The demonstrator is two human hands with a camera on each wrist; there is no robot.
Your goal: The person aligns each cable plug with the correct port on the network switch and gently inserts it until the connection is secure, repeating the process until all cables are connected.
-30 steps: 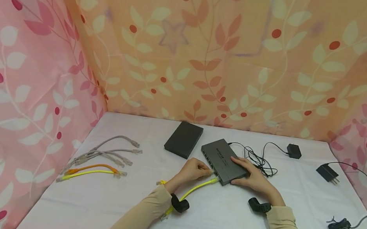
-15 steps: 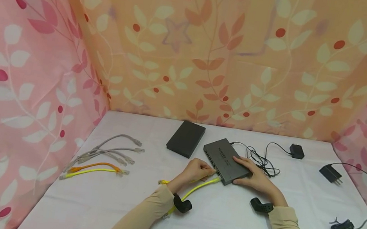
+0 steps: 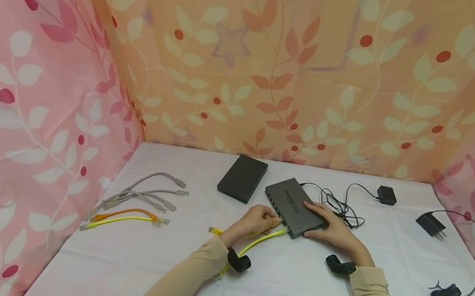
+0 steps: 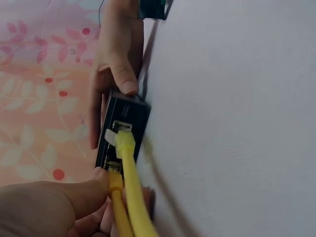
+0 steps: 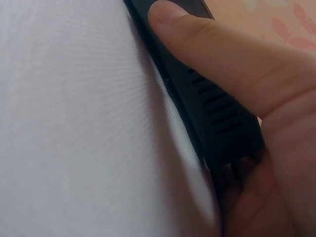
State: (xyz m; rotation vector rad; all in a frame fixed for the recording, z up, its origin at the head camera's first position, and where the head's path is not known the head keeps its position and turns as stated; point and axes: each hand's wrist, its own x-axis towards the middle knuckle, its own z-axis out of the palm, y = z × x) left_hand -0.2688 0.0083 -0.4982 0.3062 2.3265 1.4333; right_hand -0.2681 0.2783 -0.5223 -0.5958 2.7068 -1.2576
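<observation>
A grey NETGEAR network switch [image 3: 291, 202] lies tilted across the middle of the table in the head view. My right hand [image 3: 337, 234] grips its near right end, thumb on the narrow side in the right wrist view. At the port side, my left hand [image 3: 256, 222] pinches the plug of an orange-yellow network cable [image 4: 115, 182], right at a port in the left wrist view. That cable's other end shows left of my wrist. Beside it, a brighter yellow network cable [image 4: 132, 180] sits plugged into a neighbouring port, running back under my left wrist.
Several grey cables [image 3: 134, 194], an orange cable [image 3: 128, 212] and a yellow cable [image 3: 120, 222] lie at left. Behind my left hand is a flat black box [image 3: 242, 178]. Black power adapters [image 3: 387, 195] with cords lie right. A patterned curtain [image 3: 223, 89] stands behind the table.
The head view has shifted slightly, moving the scene a little to the right. Both hands keep their holds, with the left still pinching the plug at the port.
</observation>
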